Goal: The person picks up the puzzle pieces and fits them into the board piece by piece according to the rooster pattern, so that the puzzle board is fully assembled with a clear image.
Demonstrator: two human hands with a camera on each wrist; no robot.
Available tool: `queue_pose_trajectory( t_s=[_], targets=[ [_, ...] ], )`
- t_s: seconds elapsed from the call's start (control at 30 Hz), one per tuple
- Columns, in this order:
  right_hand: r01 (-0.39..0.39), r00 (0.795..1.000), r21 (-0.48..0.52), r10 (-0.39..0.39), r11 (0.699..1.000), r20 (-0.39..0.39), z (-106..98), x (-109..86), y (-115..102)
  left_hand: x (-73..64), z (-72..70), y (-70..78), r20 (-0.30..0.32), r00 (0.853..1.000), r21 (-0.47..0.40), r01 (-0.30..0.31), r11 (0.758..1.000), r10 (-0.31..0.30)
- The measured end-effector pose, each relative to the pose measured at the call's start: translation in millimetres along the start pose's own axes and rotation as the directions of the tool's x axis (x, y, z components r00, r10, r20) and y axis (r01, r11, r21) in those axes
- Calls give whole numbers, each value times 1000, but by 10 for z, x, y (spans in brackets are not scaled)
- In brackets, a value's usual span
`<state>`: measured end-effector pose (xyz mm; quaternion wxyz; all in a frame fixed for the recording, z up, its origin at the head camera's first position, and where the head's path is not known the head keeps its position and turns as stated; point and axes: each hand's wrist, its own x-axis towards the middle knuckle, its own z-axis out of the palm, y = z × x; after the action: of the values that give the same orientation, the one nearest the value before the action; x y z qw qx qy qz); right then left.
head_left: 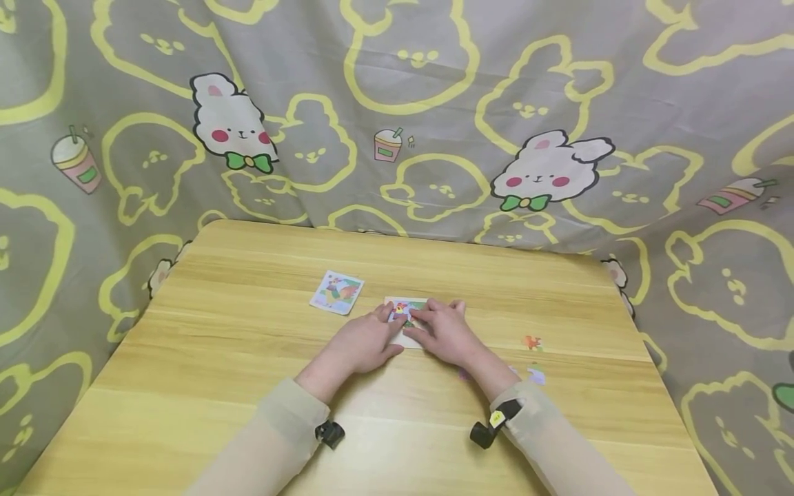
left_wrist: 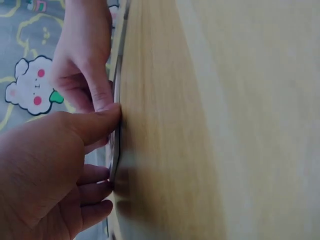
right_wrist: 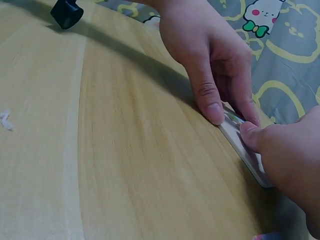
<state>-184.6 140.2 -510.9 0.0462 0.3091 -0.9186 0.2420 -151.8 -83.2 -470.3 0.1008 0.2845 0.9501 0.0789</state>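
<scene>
A small jigsaw board (head_left: 397, 340) with a colourful picture and a bare white lower part lies on the wooden table between both hands. My left hand (head_left: 362, 341) holds the board at its left side, thumb by the near edge and fingers on the picture. From the right, my right hand (head_left: 448, 332) bends over the board, with thumb and index close together on a small puzzle piece (right_wrist: 233, 118), mostly hidden by the fingers. In the left wrist view, the thumb of the left hand (left_wrist: 45, 165) meets the right hand's (left_wrist: 87, 70) fingertips at the board's edge.
A picture card (head_left: 338, 291) lies behind and left of the board. Loose puzzle pieces lie near the right forearm, among them an orange piece (head_left: 532, 342) and a pale blue piece (head_left: 536, 375). A patterned curtain (head_left: 428, 124) hangs behind the wooden table (head_left: 248, 262).
</scene>
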Motion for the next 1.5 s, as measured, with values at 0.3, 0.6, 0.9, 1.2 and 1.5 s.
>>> queue_pose_trajectory(
  t_s=[0.3,0.6,0.9,1.2,1.5],
  targets=[
    [5,997,15,-6,1000,77,-68,13,14,7,-3,-21,10,1000,-20,9,1000,-9],
    [9,994,35,-13,999,109,-103,45,36,20,-4,-70,31,1000,-89,6,996,-3],
    [26,991,15,-27,1000,128,-123,58,26,34,-19,-96,18,1000,-110,-18,994,20],
    [25,992,42,-30,999,121,-117,43,13,29,-55,-87,36,999,-122,2,993,2],
    [-29,988,56,20,998,153,-138,38,-19,37,-58,-73,51,999,-108,11,994,-6]
  ],
)
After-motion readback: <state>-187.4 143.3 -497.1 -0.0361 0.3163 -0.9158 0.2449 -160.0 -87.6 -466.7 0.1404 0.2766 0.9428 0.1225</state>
